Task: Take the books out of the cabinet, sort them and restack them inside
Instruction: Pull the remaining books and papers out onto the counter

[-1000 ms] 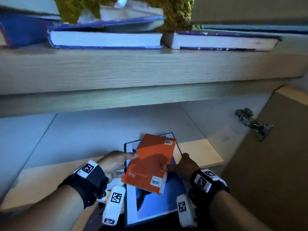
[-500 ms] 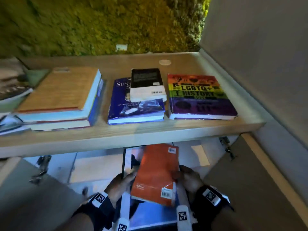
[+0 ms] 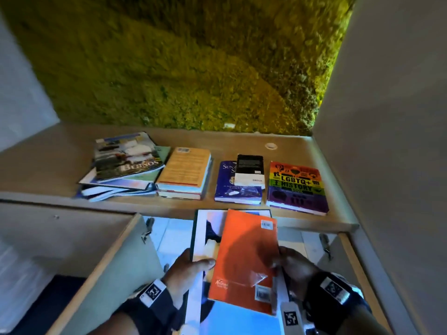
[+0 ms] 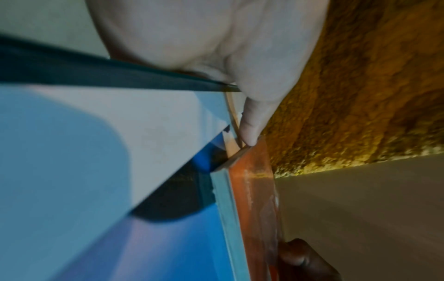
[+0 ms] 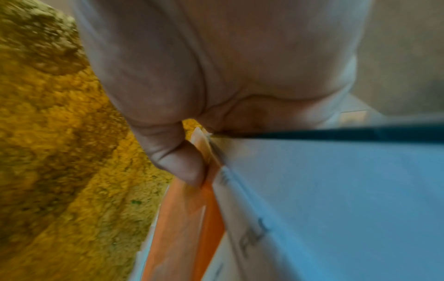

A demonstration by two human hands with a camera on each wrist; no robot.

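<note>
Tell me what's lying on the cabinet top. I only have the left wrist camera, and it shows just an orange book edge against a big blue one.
Observer: Four piles lie on the wooden cabinet top: loose glossy magazines, a tan-covered book stack, a small black paperback on a dark blue hardback, and a rainbow-striped history book.
Operator: Is the other hand holding anything?
Observer: Yes. The right hand grips the right edge of the orange paperback, thumb on its cover, with the large blue-and-white book underneath.
Operator: Are the doors open?
Observer: Both are. The left wooden door swings out beside the left hand.
</note>
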